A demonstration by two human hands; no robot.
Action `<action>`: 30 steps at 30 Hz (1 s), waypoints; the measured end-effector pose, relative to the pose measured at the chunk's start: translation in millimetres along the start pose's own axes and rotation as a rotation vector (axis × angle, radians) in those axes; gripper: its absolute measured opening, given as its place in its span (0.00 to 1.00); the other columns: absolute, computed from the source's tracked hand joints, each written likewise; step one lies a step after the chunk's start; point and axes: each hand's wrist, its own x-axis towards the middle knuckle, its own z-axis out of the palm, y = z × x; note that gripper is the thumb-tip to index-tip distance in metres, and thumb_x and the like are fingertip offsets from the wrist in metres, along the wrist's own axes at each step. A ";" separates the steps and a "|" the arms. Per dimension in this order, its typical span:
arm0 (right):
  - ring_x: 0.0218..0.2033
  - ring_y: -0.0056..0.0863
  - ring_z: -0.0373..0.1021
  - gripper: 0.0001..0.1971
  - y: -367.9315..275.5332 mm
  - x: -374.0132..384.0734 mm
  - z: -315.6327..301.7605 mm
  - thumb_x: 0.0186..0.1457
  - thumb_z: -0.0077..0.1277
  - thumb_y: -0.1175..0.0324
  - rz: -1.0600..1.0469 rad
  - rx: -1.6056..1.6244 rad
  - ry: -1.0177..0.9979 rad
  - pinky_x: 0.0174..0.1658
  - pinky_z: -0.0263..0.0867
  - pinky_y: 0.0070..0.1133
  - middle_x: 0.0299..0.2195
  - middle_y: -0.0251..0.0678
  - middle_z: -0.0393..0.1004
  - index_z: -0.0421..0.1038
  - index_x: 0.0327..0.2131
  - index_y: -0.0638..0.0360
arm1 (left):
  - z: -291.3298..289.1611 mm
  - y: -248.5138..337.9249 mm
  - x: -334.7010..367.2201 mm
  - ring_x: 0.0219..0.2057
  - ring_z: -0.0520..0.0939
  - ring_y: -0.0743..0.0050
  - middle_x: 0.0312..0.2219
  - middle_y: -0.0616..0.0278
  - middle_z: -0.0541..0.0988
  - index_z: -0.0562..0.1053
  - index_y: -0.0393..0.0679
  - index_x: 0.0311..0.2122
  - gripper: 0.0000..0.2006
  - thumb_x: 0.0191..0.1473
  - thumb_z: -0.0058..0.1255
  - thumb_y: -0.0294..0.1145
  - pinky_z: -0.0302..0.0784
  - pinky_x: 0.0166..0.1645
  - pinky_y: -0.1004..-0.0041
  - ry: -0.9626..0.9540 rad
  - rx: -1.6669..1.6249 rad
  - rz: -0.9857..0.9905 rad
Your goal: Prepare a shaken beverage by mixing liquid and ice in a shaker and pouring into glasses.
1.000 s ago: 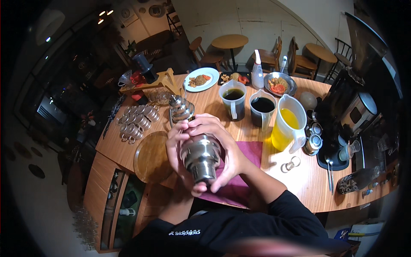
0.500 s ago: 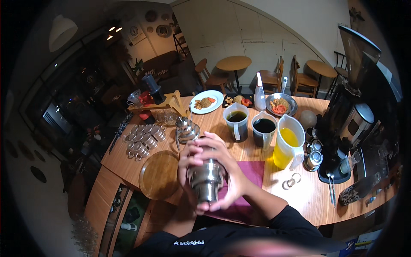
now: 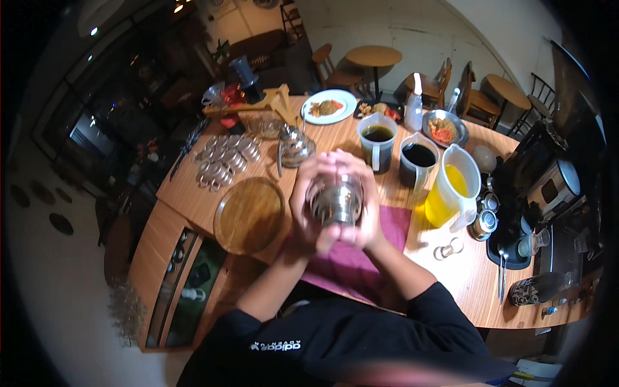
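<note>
One steel shaker [image 3: 336,201] is clasped between left hand [image 3: 305,197] and right hand [image 3: 369,208], their grip wrapped closed around its sides. Beneath the grip, a purple cloth [image 3: 348,274] covers part of the desk [image 3: 451,290]; left of the grip lies a round tray [image 3: 248,216], and right of it stands a yellow-filled jug [image 3: 445,201].

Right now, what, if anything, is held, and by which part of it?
A metal cocktail shaker, clasped around its sides between the left hand and the right hand.
</note>
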 end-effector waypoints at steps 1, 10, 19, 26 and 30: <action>0.63 0.49 0.62 0.46 1.3 0.5 -2.7 0.33 0.68 0.36 0.024 0.000 -0.011 0.69 0.46 0.49 0.57 0.52 0.66 0.68 0.53 0.57 | 0.1 0.3 0.3 0.59 0.69 0.56 0.53 0.50 0.67 0.67 0.36 0.52 0.45 0.42 0.64 0.67 0.63 0.65 0.59 0.031 0.004 -0.064; 0.62 0.53 0.62 0.44 -17.8 -3.2 -1.6 0.30 0.66 0.35 -0.154 -0.172 -0.117 0.68 0.47 0.54 0.55 0.53 0.70 0.74 0.49 0.55 | 2.7 22.8 -12.6 0.59 0.68 0.57 0.55 0.50 0.64 0.67 0.37 0.50 0.46 0.37 0.70 0.67 0.61 0.66 0.58 0.042 -0.107 0.005; 0.60 0.51 0.65 0.40 -16.1 -11.3 13.7 0.44 0.60 0.31 -0.043 -0.119 0.060 0.63 0.59 0.44 0.53 0.51 0.70 0.71 0.47 0.59 | 5.0 25.9 -8.5 0.54 0.73 0.60 0.49 0.51 0.69 0.67 0.38 0.52 0.42 0.40 0.69 0.60 0.66 0.63 0.57 0.059 -0.090 -0.059; 0.61 0.60 0.63 0.34 -6.0 -27.5 5.6 0.46 0.60 0.33 -0.369 -0.122 0.115 0.64 0.57 0.54 0.53 0.52 0.69 0.67 0.43 0.51 | -3.0 41.1 -8.1 0.58 0.68 0.50 0.49 0.48 0.72 0.73 0.41 0.47 0.44 0.33 0.68 0.69 0.56 0.67 0.47 -0.191 0.259 0.399; 0.61 0.52 0.65 0.44 -22.7 -12.7 16.0 0.47 0.56 0.30 0.116 0.035 0.054 0.65 0.59 0.46 0.57 0.55 0.68 0.68 0.52 0.61 | 8.1 32.2 -15.4 0.62 0.66 0.63 0.52 0.51 0.67 0.66 0.37 0.55 0.44 0.36 0.76 0.48 0.69 0.63 0.63 0.142 -0.274 -0.239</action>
